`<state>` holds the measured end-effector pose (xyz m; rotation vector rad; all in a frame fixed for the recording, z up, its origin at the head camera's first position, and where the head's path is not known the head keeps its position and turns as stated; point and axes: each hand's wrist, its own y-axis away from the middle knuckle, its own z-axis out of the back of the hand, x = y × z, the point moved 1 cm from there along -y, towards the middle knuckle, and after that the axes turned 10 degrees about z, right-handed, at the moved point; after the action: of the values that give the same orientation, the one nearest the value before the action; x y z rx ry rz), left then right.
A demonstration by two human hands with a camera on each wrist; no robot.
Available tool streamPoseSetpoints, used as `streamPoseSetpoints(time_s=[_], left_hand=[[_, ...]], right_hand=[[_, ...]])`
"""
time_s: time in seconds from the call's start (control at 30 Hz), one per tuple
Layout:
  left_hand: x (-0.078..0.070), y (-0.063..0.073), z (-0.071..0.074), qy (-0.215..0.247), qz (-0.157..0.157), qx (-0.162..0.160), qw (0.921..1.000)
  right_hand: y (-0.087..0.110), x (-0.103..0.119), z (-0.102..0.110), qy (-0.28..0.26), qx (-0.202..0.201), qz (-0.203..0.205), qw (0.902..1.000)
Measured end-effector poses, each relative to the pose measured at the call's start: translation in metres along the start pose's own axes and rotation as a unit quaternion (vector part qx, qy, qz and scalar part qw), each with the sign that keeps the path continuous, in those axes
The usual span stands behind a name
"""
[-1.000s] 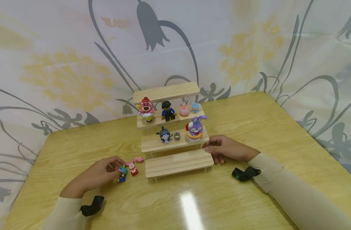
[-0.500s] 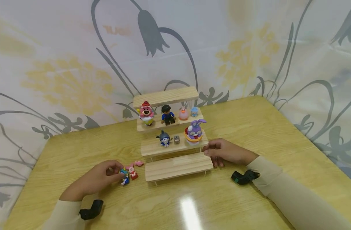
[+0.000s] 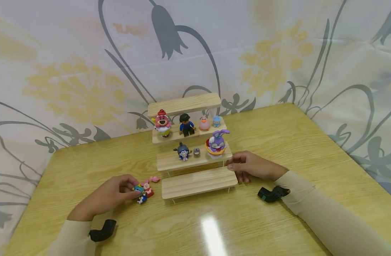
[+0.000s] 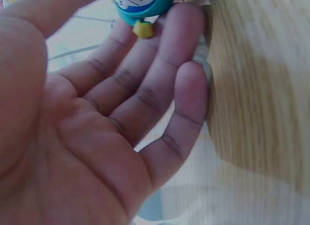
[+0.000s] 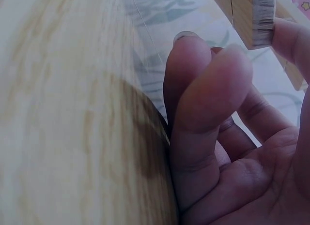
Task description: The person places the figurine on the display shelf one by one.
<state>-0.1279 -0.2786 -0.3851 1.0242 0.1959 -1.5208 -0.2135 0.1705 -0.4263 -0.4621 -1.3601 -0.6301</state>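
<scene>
My left hand pinches a small teal cat figurine low over the table, left of the display stand. In the left wrist view its whiskered face and a yellow bell show at the fingertips. A pink pig figurine in red lies right beside it, with a small pink piece behind. At the stand's right end, my right hand holds the lowest shelf, thumb on its corner; some fingertips are hidden. The right wrist view shows the thumb against the board end.
On the upper shelves stand a pink bear, a capped figure, a pink bird, a small blue figure, a dark-haired figure, a small grey piece and a purple rabbit. Behind is a flower-patterned cloth.
The teal figurine has tilted and shifted slightly right in my left hand, closer to the pig figurine. My right hand has stayed at the stand's right end.
</scene>
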Motion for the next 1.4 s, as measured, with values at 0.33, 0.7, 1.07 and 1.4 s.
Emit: streamPoseSetpoints(time_s=[0.33, 0.7, 1.07, 1.4], left_hand=[[-0.006, 0.004, 0.001, 0.050, -0.038, -0.005, 0.9980], [-0.035, 0.015, -0.006, 0.087, -0.060, -0.031, 0.9939], [-0.079, 0.020, -0.012, -0.030, -0.138, -0.207, 0.9681], [-0.101, 0.002, -0.027, -0.039, -0.163, -0.341, 0.9249]], right_hand=[[0.000, 0.000, -0.001, 0.002, 0.004, 0.001, 1.0000], [-0.002, 0.004, -0.003, -0.002, 0.002, 0.002, 1.0000], [-0.001, 0.001, 0.000, 0.006, 0.002, 0.005, 1.0000], [0.000, 0.001, 0.002, -0.001, 0.004, 0.010, 0.9999]])
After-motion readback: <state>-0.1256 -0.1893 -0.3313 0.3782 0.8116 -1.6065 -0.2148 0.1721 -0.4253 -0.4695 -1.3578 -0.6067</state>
